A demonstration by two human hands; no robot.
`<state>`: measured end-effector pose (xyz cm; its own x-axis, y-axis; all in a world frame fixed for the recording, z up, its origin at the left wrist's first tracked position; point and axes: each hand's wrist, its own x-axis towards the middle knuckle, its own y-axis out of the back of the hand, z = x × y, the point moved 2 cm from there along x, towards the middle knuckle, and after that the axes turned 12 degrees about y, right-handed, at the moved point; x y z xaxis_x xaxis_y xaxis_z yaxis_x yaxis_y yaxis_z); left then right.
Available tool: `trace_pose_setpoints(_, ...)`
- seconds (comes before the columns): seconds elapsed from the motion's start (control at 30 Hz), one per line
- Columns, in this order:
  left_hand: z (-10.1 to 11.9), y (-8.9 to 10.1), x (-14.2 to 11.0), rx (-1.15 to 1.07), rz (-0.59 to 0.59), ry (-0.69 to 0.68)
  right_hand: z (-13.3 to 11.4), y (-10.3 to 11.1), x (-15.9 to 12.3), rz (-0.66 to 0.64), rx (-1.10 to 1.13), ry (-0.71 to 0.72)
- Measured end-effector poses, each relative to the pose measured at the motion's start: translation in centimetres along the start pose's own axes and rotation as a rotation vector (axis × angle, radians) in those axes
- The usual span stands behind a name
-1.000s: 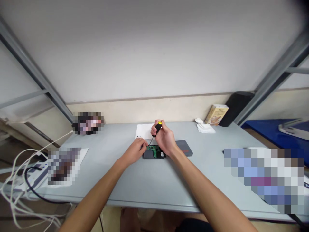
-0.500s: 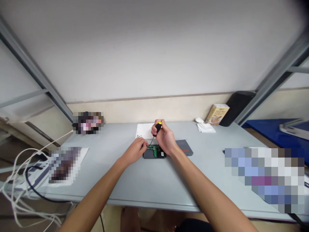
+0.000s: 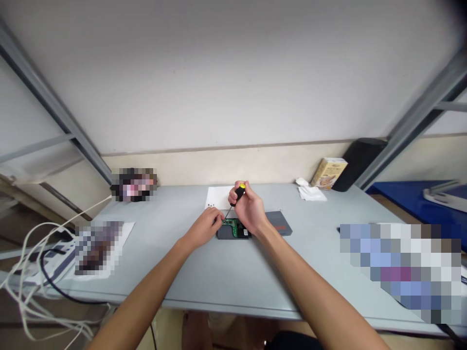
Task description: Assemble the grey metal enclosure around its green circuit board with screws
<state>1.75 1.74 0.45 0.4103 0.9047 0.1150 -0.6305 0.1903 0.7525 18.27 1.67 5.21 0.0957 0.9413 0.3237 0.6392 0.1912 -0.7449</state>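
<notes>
A screwdriver (image 3: 240, 193) with a black and yellow handle is wrapped in the fingers of my right hand (image 3: 251, 209). Its thin shaft slants down to the left, and the tip meets the upper left part of an opened dark device. This device (image 3: 225, 234) lies flat on the table and shows a green circuit board (image 3: 234, 226). My left hand (image 3: 207, 225) grips the device's left edge with bent fingers, close to the screwdriver tip. Partly behind my right wrist lies a flat dark grey panel (image 3: 280, 223) with a reddish mark.
Behind the hands lies a white sheet (image 3: 218, 195) on the grey table (image 3: 226, 282). Crumpled tissue (image 3: 312, 192), a yellow box (image 3: 329, 173) and a black cylinder (image 3: 359, 163) stand at the back right. White cables (image 3: 25, 291) tangle at the left edge.
The screwdriver's shaft leans slightly more, its tip a little further left. Both hands keep nearly the same place, and the device stays put.
</notes>
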Motion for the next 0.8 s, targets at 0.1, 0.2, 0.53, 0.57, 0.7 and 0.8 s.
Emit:
trace_pose_setpoints(0.1,-0.11,-0.06,0.0,0.008,0.006,-0.005,-0.1,0.03,0.01,0.004,0.02,-0.011)
trace_pose_setpoints(0.2,-0.31,-0.15,0.0,0.009,0.009,0.003,-0.15,0.1,0.06,-0.007,-0.008,-0.018)
trace_pose_setpoints(0.53,0.05,0.03,-0.08,0.002,0.001,-0.013,-0.13,-0.28,-0.16,-0.044,-0.163,-0.013)
trace_pose_setpoints(0.57,0.04,0.02,-0.08,0.005,0.0,-0.018,-0.16,-0.33,-0.15,-0.039,-0.175,0.0)
trace_pose_setpoints(0.7,-0.15,-0.07,-0.1,0.016,0.002,-0.017,-0.17,-0.35,-0.06,-0.029,-0.157,0.031)
trace_pose_setpoints(0.8,-0.23,-0.1,-0.15,0.017,0.008,-0.007,-0.1,-0.34,-0.03,-0.027,-0.119,0.027)
